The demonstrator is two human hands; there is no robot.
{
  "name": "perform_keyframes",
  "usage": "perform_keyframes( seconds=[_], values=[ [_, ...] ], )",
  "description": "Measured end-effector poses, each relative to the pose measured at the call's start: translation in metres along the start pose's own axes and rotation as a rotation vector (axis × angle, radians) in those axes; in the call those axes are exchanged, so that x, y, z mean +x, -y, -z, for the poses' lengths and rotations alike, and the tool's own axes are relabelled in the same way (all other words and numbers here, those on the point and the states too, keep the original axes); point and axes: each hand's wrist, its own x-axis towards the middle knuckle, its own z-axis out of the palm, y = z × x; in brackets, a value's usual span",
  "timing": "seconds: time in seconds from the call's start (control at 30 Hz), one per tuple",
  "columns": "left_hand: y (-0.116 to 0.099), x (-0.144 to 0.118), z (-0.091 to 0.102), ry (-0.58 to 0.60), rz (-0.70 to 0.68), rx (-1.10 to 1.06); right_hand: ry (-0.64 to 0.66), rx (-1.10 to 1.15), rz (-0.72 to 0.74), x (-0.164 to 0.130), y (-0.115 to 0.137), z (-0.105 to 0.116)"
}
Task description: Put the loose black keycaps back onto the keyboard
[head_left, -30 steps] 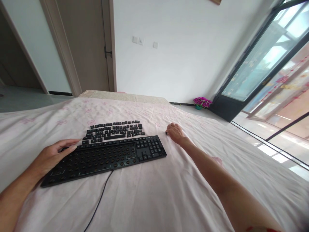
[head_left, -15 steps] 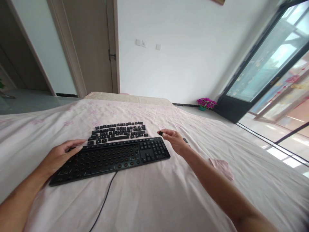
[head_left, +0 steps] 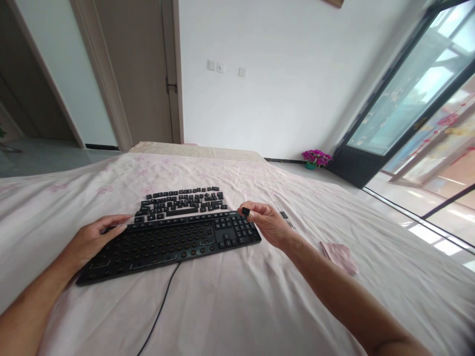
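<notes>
Pinching keycap in right hand over keyboard right end; left hand spread flat on left end; bare sheet near.

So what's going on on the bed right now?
A person is working on a black keyboard lying on a pink bedsheet. Most of its main key positions are bare, and the removed keycaps lie in rows just beyond it. The right hand pinches a single black keycap in its fingertips over the number pad end. The left hand rests on the keyboard's left end. A small tool lies on the sheet beside the right hand, too small to identify.
</notes>
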Motion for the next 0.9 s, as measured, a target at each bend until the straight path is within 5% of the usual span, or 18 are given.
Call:
perform_keyframes(
  seconds=[0.23,0.43,0.9],
  values=[
    [-0.002,-0.001,-0.001,0.008,0.041,-0.019,-0.068,-0.820,0.181,-0.013,-0.026,0.044],
    [0.007,0.002,-0.001,0.014,0.036,0.000,0.080,-1.312,0.213,-0.044,-0.022,0.041],
    [0.003,0.000,-0.001,0.005,0.034,0.028,0.101,-1.452,0.223,-0.049,-0.037,0.034]
  ],
)
